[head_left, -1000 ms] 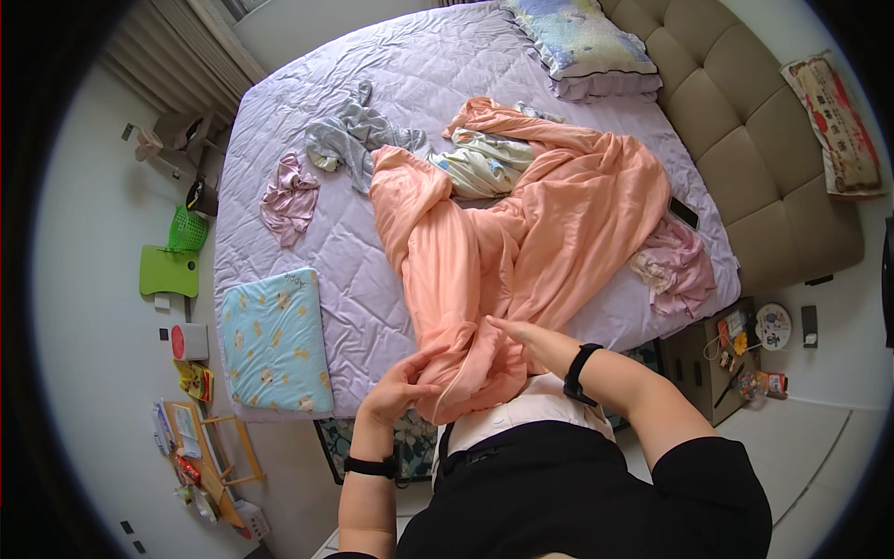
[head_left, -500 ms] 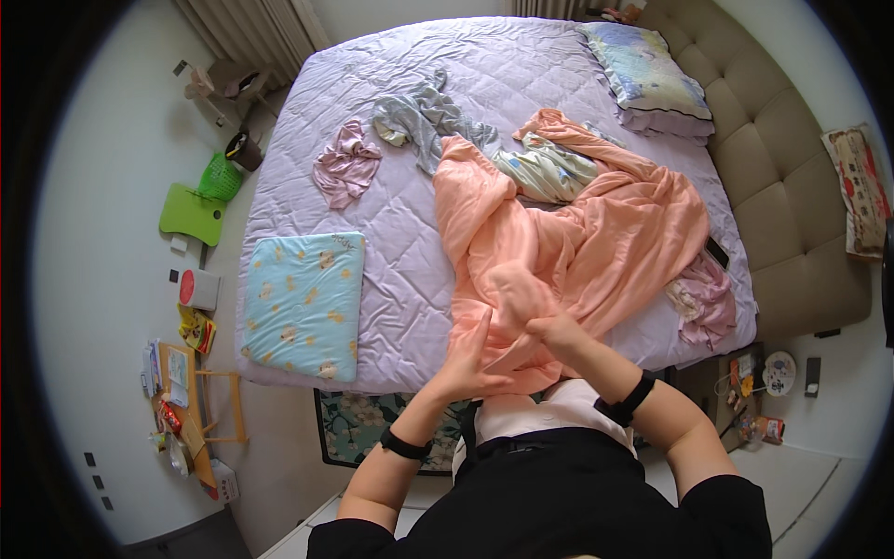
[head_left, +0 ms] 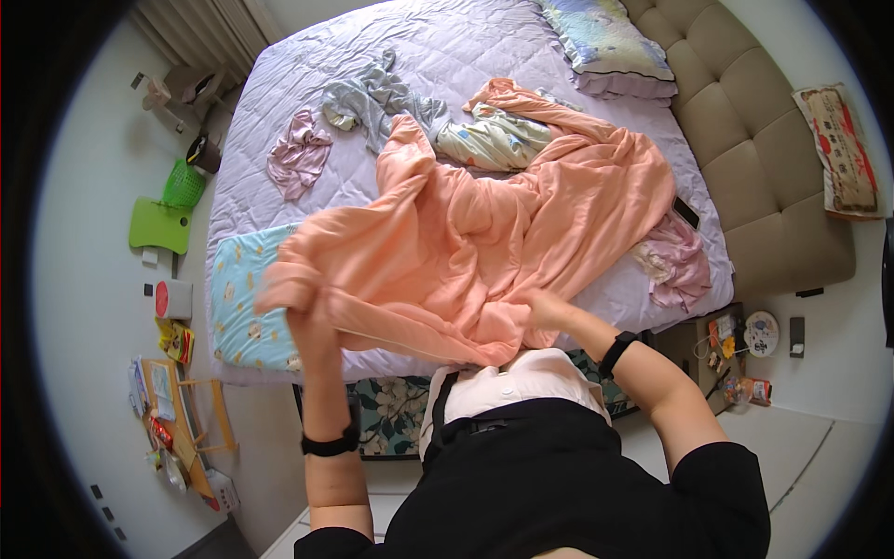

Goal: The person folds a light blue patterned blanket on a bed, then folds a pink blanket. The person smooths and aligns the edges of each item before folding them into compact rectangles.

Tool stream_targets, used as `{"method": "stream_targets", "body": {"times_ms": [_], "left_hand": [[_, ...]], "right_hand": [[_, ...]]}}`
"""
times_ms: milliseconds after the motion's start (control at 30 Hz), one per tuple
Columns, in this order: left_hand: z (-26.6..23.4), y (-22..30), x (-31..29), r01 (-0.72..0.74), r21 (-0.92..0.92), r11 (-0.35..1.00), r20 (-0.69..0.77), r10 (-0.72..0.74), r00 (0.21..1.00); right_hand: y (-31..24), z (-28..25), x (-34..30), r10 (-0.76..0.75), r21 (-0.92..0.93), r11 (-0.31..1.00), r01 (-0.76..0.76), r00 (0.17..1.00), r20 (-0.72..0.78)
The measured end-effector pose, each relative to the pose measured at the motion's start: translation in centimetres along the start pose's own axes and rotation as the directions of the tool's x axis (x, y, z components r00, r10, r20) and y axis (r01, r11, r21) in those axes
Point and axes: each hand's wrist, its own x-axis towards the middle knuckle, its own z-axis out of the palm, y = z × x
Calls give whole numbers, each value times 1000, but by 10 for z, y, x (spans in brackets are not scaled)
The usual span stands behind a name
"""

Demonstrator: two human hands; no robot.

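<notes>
A peach blanket [head_left: 577, 205] lies rumpled over the near middle of the bed [head_left: 261, 102]. My left hand [head_left: 310, 321] is closed on its left end, lifted over a light blue patterned cushion [head_left: 247, 317] and partly covering it. Closed on the near edge of the same blanket, in front of my body, is my right hand [head_left: 548, 310]; its fingertips are partly hidden in the folds. Behind the blanket are a pale patterned cloth [head_left: 494, 140] and a crumpled grey garment [head_left: 372, 98]. A pink garment [head_left: 300, 154] lies to their left.
A pillow [head_left: 610, 42] rests at the far right by the padded headboard [head_left: 745, 140]. Near the right edge are a phone [head_left: 686, 212] and a pink lacy cloth [head_left: 675, 261]. A small wooden table [head_left: 191, 447] with several items stands at the left.
My left hand has taken hold of the blanket and swung left, spreading it over part of the blue cushion. My right hand has closed on the blanket's near edge. The view has shifted slightly.
</notes>
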Motion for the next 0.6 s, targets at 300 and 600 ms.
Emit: {"method": "stream_targets", "body": {"times_ms": [300, 600], "left_hand": [[-69, 109, 8, -52, -200, 978, -413, -36, 910], [-110, 137, 11, -147, -170, 974, -505, 42, 862]], "right_hand": [[-32, 77, -15, -54, -481, 870, 112, 990, 134], [-31, 16, 7, -141, 825, 529, -198, 938, 316]]}}
